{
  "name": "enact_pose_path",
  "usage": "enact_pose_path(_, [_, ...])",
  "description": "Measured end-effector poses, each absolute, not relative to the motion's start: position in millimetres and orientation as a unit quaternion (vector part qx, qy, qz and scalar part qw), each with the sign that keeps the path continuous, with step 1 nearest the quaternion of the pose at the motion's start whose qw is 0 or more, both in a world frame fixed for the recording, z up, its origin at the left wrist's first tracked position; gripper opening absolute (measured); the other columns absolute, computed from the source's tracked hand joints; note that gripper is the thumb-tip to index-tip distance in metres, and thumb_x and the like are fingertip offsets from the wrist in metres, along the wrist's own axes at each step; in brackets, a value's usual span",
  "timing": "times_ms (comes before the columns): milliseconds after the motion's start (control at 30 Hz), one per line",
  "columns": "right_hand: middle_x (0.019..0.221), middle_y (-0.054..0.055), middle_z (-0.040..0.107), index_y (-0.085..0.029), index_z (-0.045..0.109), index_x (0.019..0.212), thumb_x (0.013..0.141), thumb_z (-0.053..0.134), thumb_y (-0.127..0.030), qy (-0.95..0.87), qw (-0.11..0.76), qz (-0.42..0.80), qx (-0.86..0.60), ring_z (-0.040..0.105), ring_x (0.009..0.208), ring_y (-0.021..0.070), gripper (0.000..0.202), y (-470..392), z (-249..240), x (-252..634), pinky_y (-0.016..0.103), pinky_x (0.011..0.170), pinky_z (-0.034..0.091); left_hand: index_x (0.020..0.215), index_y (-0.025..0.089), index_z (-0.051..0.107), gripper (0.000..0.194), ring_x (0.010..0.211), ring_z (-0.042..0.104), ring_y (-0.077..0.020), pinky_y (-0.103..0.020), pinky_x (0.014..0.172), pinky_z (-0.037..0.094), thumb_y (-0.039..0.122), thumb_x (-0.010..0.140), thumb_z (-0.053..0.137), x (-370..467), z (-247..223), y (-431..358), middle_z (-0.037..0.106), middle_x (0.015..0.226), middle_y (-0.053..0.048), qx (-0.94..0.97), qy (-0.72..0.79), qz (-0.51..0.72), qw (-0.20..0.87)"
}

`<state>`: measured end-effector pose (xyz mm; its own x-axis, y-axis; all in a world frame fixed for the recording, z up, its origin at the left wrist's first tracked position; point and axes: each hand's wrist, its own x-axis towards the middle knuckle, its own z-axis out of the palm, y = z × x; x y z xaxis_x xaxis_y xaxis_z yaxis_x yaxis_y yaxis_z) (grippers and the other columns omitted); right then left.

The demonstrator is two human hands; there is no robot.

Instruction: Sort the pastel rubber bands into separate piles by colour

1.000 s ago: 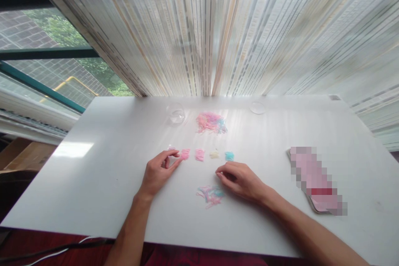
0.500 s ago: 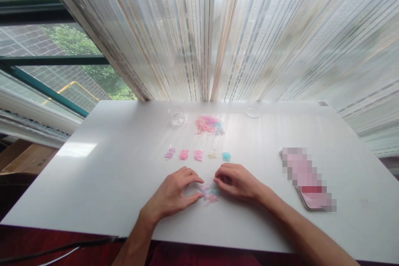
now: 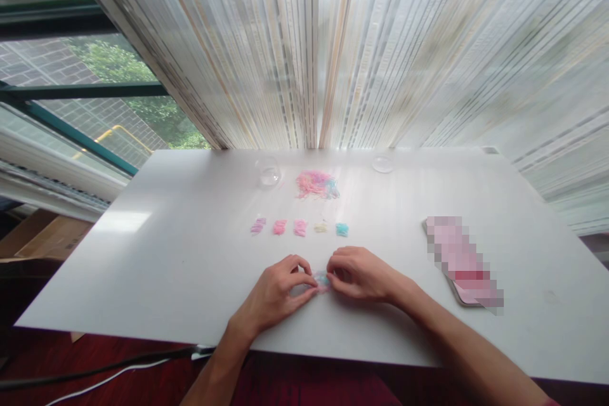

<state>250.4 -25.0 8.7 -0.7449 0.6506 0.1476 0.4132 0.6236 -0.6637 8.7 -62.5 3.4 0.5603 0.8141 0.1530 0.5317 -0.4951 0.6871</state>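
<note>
A small loose pile of thin pastel strands [image 3: 323, 281] lies on the white table between my hands. My left hand [image 3: 280, 285] pinches at the pile's left edge, thumb and forefinger nearly meeting on the strands. At its right edge is my right hand [image 3: 359, 274], fingers bent and closed to the thumb; what they hold, if anything, is too small to tell. Beyond the hands runs a row of sorted little heaps: purple [image 3: 258, 226], deep pink [image 3: 280, 227], light pink [image 3: 300, 228], pale yellow [image 3: 321, 228] and turquoise [image 3: 342, 229].
Farther back sits a larger mixed heap of strands [image 3: 316, 184]. A clear round container [image 3: 269, 174] stands to its left, and a clear round lid [image 3: 382, 165] to its right. On the right lies a blurred-out phone-shaped object [image 3: 461, 260]. A striped curtain [image 3: 304, 51] hangs behind the table [image 3: 166, 266].
My left thumb and forefinger have come together on the pile, which looks narrower between the hands. My right hand stays by its right edge. The view has shifted slightly.
</note>
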Motion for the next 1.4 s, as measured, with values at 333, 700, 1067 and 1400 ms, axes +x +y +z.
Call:
enact_pose_path(333, [0.077,0.004,0.067,-0.017,0.070,0.100,0.098,0.059,-0.036,-0.876,0.261,0.278,-0.296,0.058,0.068,0.0151,0.021,-29,6,248,0.027,0.066,0.044,0.098,0.020,0.075,0.010,0.067,0.055,-0.0099,-0.021,0.061,0.048,0.024,0.096,0.066,3,2,-59,0.068,0.093,-0.005,0.780,0.419,0.340,0.317])
enact_pose_path(700, [0.072,0.003,0.064,-0.018,0.071,0.091,0.102,0.054,-0.027,-0.882,0.296,0.234,-0.283,0.055,0.065,0.0145,0.022,-28,0,244,0.026,0.062,0.041,0.102,0.018,0.071,0.010,0.062,0.053,-0.0090,-0.020,0.058,0.047,0.023,0.094,0.068,12,-8,-64,0.070,0.092,-0.005,0.742,0.447,0.376,0.330])
enact_pose_path(1067, [0.073,0.002,0.067,-0.019,0.069,0.097,0.101,0.056,-0.028,-0.875,0.309,0.239,-0.286,0.058,0.065,0.0142,0.017,-28,-3,244,0.026,0.063,0.043,0.094,0.018,0.071,0.008,0.060,0.053,-0.0092,-0.020,0.057,0.046,0.024,0.095,0.065,15,-11,-65,0.068,0.084,-0.003,0.737,0.448,0.384,0.330])
enact_pose_path(1400, [0.073,0.002,0.067,-0.019,0.067,0.094,0.100,0.054,-0.022,-0.877,0.306,0.236,-0.285,0.059,0.065,0.0144,0.014,-28,-4,244,0.026,0.062,0.044,0.099,0.018,0.069,0.009,0.059,0.052,-0.0087,-0.020,0.057,0.047,0.023,0.095,0.063,14,-13,-65,0.068,0.089,-0.005,0.727,0.461,0.378,0.340])
